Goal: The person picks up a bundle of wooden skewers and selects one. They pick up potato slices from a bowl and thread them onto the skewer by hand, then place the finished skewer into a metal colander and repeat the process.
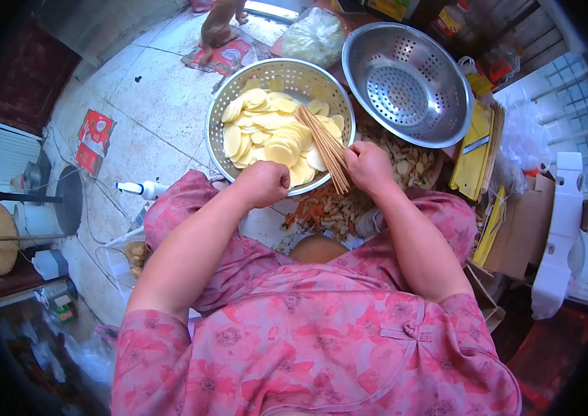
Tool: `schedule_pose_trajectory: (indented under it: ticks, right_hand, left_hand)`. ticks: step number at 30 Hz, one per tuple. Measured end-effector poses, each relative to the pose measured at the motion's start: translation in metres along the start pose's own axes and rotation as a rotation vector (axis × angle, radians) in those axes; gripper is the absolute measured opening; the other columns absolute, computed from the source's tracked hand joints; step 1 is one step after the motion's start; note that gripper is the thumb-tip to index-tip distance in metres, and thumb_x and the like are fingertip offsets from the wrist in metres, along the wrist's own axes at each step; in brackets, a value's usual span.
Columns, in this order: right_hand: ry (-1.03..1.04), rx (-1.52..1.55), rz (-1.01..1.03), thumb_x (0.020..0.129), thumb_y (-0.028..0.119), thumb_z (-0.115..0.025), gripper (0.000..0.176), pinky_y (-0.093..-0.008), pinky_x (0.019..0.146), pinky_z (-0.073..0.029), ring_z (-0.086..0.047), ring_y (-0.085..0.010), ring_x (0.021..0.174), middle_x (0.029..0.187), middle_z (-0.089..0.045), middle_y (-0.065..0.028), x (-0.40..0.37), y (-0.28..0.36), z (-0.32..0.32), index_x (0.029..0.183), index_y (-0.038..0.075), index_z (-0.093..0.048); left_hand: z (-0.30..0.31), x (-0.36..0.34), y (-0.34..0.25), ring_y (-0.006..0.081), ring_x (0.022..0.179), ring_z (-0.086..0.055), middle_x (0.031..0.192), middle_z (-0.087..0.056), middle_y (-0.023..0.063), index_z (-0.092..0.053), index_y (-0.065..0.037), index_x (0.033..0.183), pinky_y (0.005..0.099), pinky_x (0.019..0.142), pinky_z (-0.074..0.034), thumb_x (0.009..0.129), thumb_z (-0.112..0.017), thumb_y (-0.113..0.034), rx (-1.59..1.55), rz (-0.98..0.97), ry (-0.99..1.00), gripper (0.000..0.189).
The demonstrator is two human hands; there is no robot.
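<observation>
Seen from above: the pale tiled floor (pixel 148 90) fills the upper left of the frame, and my pink floral dress (pixel 308 333) takes up the lower centre where I sit over the work. Ahead of my knees, at upper centre, stands a steel colander (pixel 294 73) heaped with pale yellow potato slices (pixel 266 132). A second colander (pixel 439 118), tipped toward me at upper right, touches the first at the rim. Below it, a pile of peelings (pixel 405 163) spreads across the floor, with a yellow slicer (pixel 477 145) leaning at its right edge. A knotted plastic bag (pixel 314 35) sits at the top, between the two bowls. My right hand (pixel 369 166), at centre right, has its fingers clamped around a bundle of bamboo skewers (pixel 321 142), whose tips fan out over the slices. My left hand (pixel 264 182), at the colander's near rim, is curled into a fist; whether anything is inside it I cannot tell. A white spray bottle (pixel 140 188) lies at centre left.
</observation>
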State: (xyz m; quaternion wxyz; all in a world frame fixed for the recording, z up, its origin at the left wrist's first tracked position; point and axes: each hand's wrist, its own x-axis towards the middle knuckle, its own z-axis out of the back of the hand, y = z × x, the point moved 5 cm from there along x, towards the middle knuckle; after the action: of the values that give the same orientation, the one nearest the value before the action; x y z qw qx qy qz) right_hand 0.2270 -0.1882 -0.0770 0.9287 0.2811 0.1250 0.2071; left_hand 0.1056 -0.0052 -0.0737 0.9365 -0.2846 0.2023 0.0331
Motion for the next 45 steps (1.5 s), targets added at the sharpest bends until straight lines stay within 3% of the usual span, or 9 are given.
schedule_pose_trajectory:
  ticks: [4,9,16,27,31,34,37,41,45]
  right_hand:
    - [-0.106,0.022,0.026,0.078,0.023,-0.052,0.025,-0.0423,0.078,-0.047,-0.059,-0.0362,0.083,0.086,-0.063,-0.0198,0.000,-0.008,0.001,0.081,0.003,-0.067]
    - [-0.135,0.052,0.005,0.078,0.022,-0.052,0.025,-0.0395,0.075,-0.048,-0.061,-0.0347,0.078,0.083,-0.064,-0.0200,-0.005,-0.018,0.003,0.084,0.004,-0.069]
    - [-0.078,0.535,-0.165,0.079,0.017,-0.059,0.022,-0.0268,0.064,-0.047,-0.060,-0.0140,0.065,0.073,-0.066,-0.0091,-0.040,-0.012,0.006,0.089,-0.001,-0.067]
    - [0.158,0.617,-0.097,0.080,0.017,-0.064,0.021,-0.0265,0.071,-0.047,-0.060,-0.0146,0.076,0.083,-0.063,-0.0077,-0.118,0.002,-0.018,0.093,0.000,-0.066]
    - [0.315,0.771,-0.139,0.086,0.015,-0.062,0.018,-0.0194,0.054,-0.040,-0.048,-0.0034,0.061,0.074,-0.057,0.0040,-0.131,0.006,-0.024,0.099,0.003,-0.064]
    - [0.387,0.803,-0.209,0.087,0.016,-0.061,0.018,-0.0192,0.051,-0.037,-0.045,-0.0029,0.057,0.071,-0.055,0.0051,-0.136,0.010,-0.026,0.099,0.004,-0.064]
    - [0.413,0.811,-0.233,0.087,0.017,-0.061,0.019,-0.0199,0.051,-0.038,-0.045,-0.0031,0.057,0.071,-0.055,0.0048,-0.138,0.007,-0.031,0.100,0.004,-0.064]
    - [0.440,0.796,-0.221,0.086,0.017,-0.060,0.019,-0.0206,0.053,-0.040,-0.047,-0.0031,0.058,0.072,-0.057,0.0043,-0.138,0.009,-0.027,0.099,0.004,-0.065]
    - [0.450,0.796,-0.223,0.086,0.017,-0.060,0.019,-0.0206,0.053,-0.040,-0.047,-0.0031,0.058,0.072,-0.057,0.0042,-0.140,0.008,-0.029,0.098,0.004,-0.065]
  left_hand:
    - [-0.004,0.003,-0.007,0.0231,0.067,-0.062,0.073,-0.064,0.0100,-0.064,-0.005,0.083,0.0335,0.064,-0.050,0.069,-0.066,-0.012,-0.137,-0.080,-0.103,0.016]
    - [0.027,0.007,0.026,0.0285,0.074,-0.063,0.078,-0.065,0.0146,-0.061,-0.004,0.081,0.0366,0.070,-0.050,0.072,-0.068,-0.020,-0.377,0.229,-0.491,0.019]
    - [0.019,0.010,0.025,0.0323,0.089,-0.062,0.095,-0.063,0.0177,-0.051,-0.003,0.100,0.0397,0.076,-0.049,0.068,-0.076,-0.036,-0.121,0.477,-0.419,0.052]
    - [0.005,0.016,0.049,0.0311,0.075,-0.062,0.075,-0.063,0.0142,-0.056,-0.006,0.075,0.0397,0.069,-0.049,0.066,-0.070,-0.017,-0.254,0.420,-0.552,0.020]
    - [0.012,0.007,0.038,0.0312,0.068,-0.061,0.072,-0.062,0.0148,-0.057,-0.005,0.070,0.0398,0.066,-0.049,0.065,-0.065,-0.011,-0.234,0.401,-0.574,0.012]
    - [0.021,-0.003,0.037,0.0254,0.062,-0.060,0.067,-0.061,0.0103,-0.055,-0.005,0.068,0.0358,0.061,-0.049,0.065,-0.064,-0.008,-0.375,0.384,-0.622,0.010]
    - [0.023,-0.014,0.032,0.0137,0.062,-0.057,0.068,-0.055,0.0012,-0.053,-0.006,0.072,0.0267,0.055,-0.049,0.070,-0.063,-0.005,-1.119,0.366,-0.590,0.010]
    - [0.019,-0.015,0.034,0.0163,0.074,-0.061,0.088,-0.060,0.0046,-0.052,-0.006,0.098,0.0309,0.063,-0.054,0.079,-0.060,-0.008,-1.459,0.324,-0.580,0.021]
    - [0.023,-0.019,0.028,0.0168,0.075,-0.061,0.089,-0.060,0.0075,-0.053,-0.003,0.100,0.0300,0.061,-0.053,0.080,-0.058,-0.007,-1.577,0.321,-0.665,0.021]
